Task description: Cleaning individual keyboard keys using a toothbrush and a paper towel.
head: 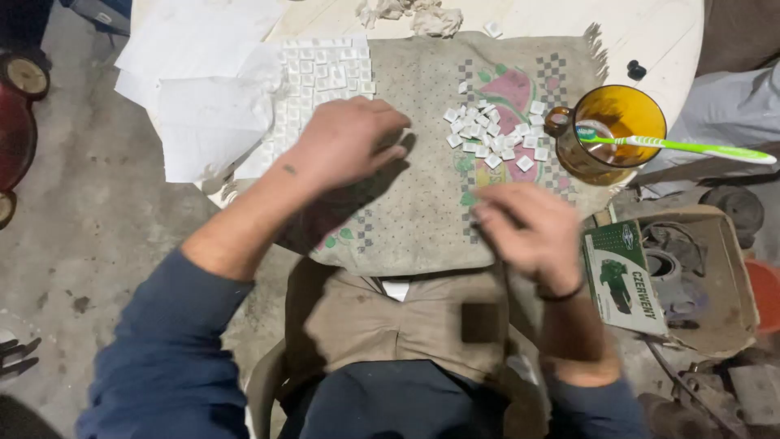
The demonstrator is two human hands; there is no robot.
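The right hand (pixel 530 232) hovers blurred over the cloth (pixel 414 211), fingers curled; what it grips I cannot tell. The left hand (pixel 348 140) rests knuckles-up, loosely closed, beside the tile sheet (pixel 321 77). Loose tiles (pixel 491 134) lie heaped beyond the right hand, near the amber mug (pixel 613 134) and its toothbrush (pixel 682 147).

Matt woven cloth (pixel 422 211), glossy amber glass mug (pixel 617 130)
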